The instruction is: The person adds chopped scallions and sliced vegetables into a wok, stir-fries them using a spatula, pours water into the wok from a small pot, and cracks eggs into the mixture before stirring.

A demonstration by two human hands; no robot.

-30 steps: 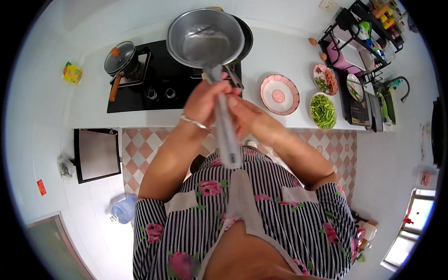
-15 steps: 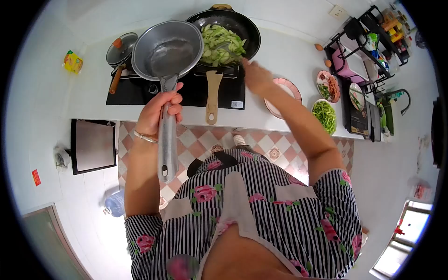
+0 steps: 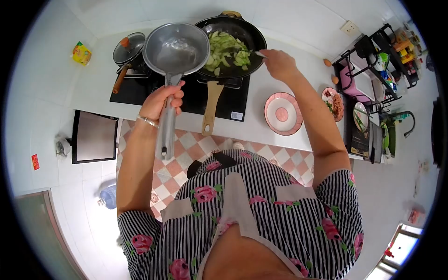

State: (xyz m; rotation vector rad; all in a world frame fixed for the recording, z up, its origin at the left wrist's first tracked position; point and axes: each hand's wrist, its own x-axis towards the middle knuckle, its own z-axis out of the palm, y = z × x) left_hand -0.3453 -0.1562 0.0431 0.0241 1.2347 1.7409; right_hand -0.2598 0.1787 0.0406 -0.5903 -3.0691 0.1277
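My left hand (image 3: pixel 163 101) is wrapped round the handle of a grey metal ladle pot (image 3: pixel 176 49), which is held up over the middle of the stove. Beside it a black wok (image 3: pixel 256 39) with a beige handle (image 3: pixel 213 105) sits on the right burner, with sliced green vegetables (image 3: pixel 227 49) inside. My right hand (image 3: pixel 279 64) is closed on the end of a spatula (image 3: pixel 259 53) at the wok's right rim; the spatula's head is hard to make out among the slices.
A lidded small pot (image 3: pixel 129 49) stands on the left burner. On the counter are a pink-rimmed plate (image 3: pixel 283 127), a plate of meat (image 3: pixel 338 109), eggs (image 3: pixel 327 62), a black rack (image 3: pixel 359 91) and another plate (image 3: pixel 360 116).
The ladle pot has moved left from over the wok, uncovering the vegetables. My right hand has left its handle and now grips the spatula.
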